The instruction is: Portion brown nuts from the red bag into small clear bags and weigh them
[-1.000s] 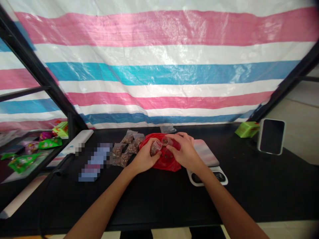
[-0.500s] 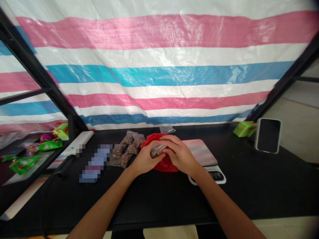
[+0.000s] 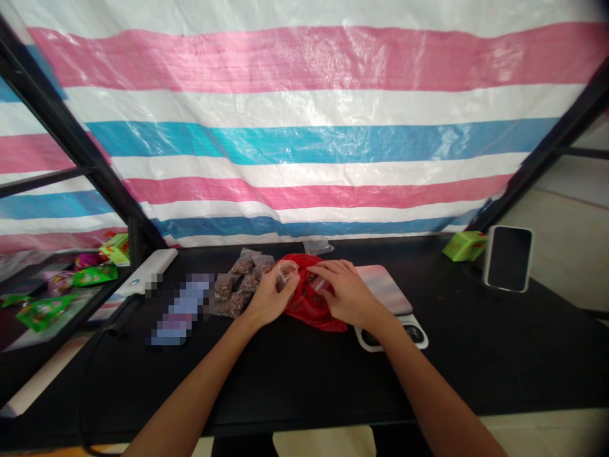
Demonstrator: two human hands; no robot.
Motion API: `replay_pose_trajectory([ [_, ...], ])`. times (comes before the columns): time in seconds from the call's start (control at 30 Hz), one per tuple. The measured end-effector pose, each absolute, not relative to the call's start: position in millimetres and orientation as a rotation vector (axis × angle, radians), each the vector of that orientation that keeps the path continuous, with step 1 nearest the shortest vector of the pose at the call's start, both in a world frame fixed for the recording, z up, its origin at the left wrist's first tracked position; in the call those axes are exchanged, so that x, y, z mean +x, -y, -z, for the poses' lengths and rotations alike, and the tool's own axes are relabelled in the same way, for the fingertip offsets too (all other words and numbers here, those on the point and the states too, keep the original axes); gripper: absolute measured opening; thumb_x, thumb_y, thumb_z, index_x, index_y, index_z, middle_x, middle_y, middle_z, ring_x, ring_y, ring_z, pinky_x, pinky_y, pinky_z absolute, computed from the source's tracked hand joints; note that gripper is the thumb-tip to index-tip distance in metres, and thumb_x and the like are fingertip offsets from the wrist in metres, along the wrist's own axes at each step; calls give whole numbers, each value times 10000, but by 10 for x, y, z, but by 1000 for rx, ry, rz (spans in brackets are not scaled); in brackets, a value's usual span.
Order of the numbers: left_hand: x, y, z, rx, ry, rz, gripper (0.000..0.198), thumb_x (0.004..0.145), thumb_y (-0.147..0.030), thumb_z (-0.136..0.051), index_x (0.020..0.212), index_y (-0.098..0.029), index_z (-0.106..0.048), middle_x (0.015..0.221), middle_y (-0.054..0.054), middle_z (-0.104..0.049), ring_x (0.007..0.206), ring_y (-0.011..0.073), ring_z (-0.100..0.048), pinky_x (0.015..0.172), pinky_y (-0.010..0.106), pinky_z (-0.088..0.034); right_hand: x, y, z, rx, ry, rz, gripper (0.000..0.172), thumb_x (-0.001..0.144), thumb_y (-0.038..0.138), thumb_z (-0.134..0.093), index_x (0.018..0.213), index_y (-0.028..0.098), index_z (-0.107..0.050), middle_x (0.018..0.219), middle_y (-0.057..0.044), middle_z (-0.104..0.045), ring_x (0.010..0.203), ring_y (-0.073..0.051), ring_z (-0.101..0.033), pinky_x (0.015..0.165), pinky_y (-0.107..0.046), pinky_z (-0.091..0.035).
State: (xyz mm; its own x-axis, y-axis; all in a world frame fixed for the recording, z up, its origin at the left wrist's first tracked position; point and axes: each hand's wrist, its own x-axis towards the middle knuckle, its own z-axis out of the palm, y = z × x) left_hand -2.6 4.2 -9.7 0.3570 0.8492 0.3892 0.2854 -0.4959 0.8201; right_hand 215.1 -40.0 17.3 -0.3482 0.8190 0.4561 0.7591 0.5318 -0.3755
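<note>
My left hand is closed around a small clear plastic bag at the left rim of a red plastic bag. Small brown pieces lie inside the red bag, which is spread open. Over its right side is my right hand, fingers bent and drawn together. A clear, shiny bit of plastic shows beneath those fingertips; its kind is unclear. Beside my left hand lie several small clear bags filled with brown pieces.
Right of the red bag sits a white kitchen scale with a pinkish plate. Clear bags lie at the back. A green box and a propped phone stand right. A white power bank-like block lies left.
My hands have moved apart: the left carries the small clear bag slightly left, and the right stays over the red bag. More of the red bag's inside shows.
</note>
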Motion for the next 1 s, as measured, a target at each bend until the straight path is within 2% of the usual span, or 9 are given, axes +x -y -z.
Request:
replay_pose_trajectory([
  [0.07,-32,-33,61,2042,-989,-1115,241,972,-408,-552,1105,-215,-608,1004,40,-697,909,186,-650,861,326,-520,2115,434,-234,-1200,2100,-157,530,868,113,-654,1373,258,-586,1345,-87,-647,1241,-276,-567,1083,-478,-398],
  [0.17,-18,3,53,2105,-998,-1044,265,934,-373,-609,1151,-225,-573,1000,30,-686,878,189,-645,833,328,-515,2037,478,-314,-1081,2054,-267,453,911,232,-695,1346,277,-577,1324,-78,-649,1232,-264,-568,1068,-448,-430],
  [0.33,36,66,118,2131,-896,-945,447,868,-269,-663,1272,-213,-479,1081,61,-675,918,205,-656,857,353,-529,1958,479,-293,-940,2079,-460,58,971,250,-635,1020,258,-664,1120,-49,-680,1071,-211,-633,980,-366,-492],
  [0.37,42,77,119,2128,-884,-936,451,876,-265,-652,1286,-212,-474,1093,70,-675,936,212,-660,873,366,-530,1960,471,-280,-924,2042,-498,33,976,252,-628,968,252,-660,1093,-47,-675,1048,-203,-638,963,-353,-500],
  [0.53,9,96,64,2174,-806,-940,615,861,-366,-705,1402,-220,-453,1282,124,-613,1157,277,-605,1032,430,-474,2045,418,-277,-870,1717,-680,128,989,370,-605,992,243,-596,1167,-73,-660,1106,-218,-633,984,-371,-502],
  [0.7,-93,16,65,2208,-789,-1178,431,1022,-444,-399,1365,-199,-482,1080,101,-598,1028,246,-589,980,406,-465,2309,351,-371,-908,1469,-718,278,939,505,-633,976,254,-522,1047,-53,-669,940,-203,-655,831,-330,-533],
  [0.83,-130,-50,90,2231,-878,-1300,351,1039,-418,-368,1243,-199,-551,1031,84,-586,1015,239,-578,971,399,-457,2640,352,-377,-1106,1525,-552,248,894,414,-679,1027,233,-574,950,-21,-670,845,-181,-642,772,-301,-507],
  [0.93,-126,-54,94,2234,-909,-1201,324,1045,-394,-368,1227,-207,-560,1008,76,-617,961,222,-607,919,374,-486,2882,393,-294,-1339,1789,-687,153,887,338,-640,964,207,-652,854,-9,-693,764,-176,-640,717,-292,-503],
  [1.0,-112,-44,86,2284,-901,-1122,312,1039,-373,-393,1237,-212,-572,1077,93,-649,1019,231,-626,957,387,-491,3007,415,-236,-1453,1869,-711,115,869,289,-615,908,202,-681,794,-1,-696,723,-174,-641,675,-280,-497],
])
